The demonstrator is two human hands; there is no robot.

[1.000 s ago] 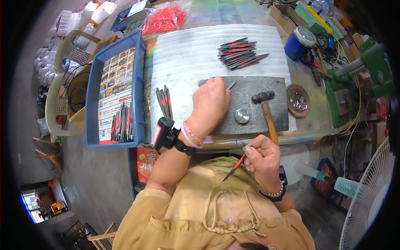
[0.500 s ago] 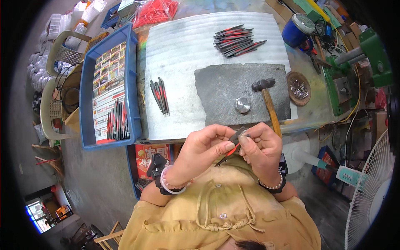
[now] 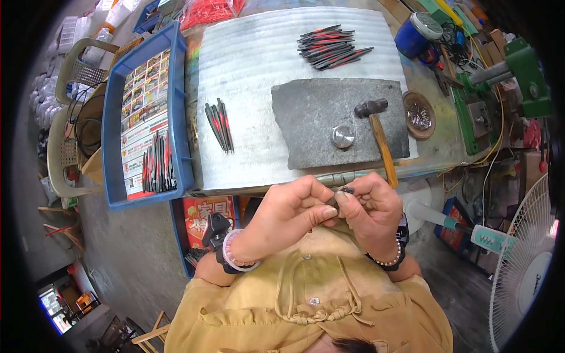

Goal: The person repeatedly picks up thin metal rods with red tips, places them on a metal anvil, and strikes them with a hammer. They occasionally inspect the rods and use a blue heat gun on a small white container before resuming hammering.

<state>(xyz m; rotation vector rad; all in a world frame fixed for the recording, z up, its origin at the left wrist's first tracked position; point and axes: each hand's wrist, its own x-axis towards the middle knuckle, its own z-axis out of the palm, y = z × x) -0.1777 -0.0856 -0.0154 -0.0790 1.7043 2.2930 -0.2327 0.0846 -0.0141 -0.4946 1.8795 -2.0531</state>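
My left hand [image 3: 299, 207] and my right hand [image 3: 374, 210] meet in front of my chest, thumbs and fingers pinched together. Between the fingertips shows the dark end of a slim black-and-red piece [image 3: 347, 190]; my fingers hide most of it. Just beyond them, on the table, lies a grey stone slab [image 3: 312, 112]. On the slab are a round metal disc [image 3: 343, 137] and a hammer [image 3: 384, 149], its wooden handle reaching over the front edge beside my right hand. A bowl of small metal bits [image 3: 406, 112] stands at the slab's right.
White foam sheeting [image 3: 253, 65] covers the table. It bears a far pile of black-and-red pieces [image 3: 329, 48] and a small bunch [image 3: 219, 126] at left. A blue tray [image 3: 181, 112] holds more of them. Right are a green press [image 3: 471, 120] and a fan [image 3: 524, 270].
The slim black-and-red piece, whose red part showed below my fingers, is now mostly hidden between them. My hands have stayed close together; the whole view has shifted slightly.
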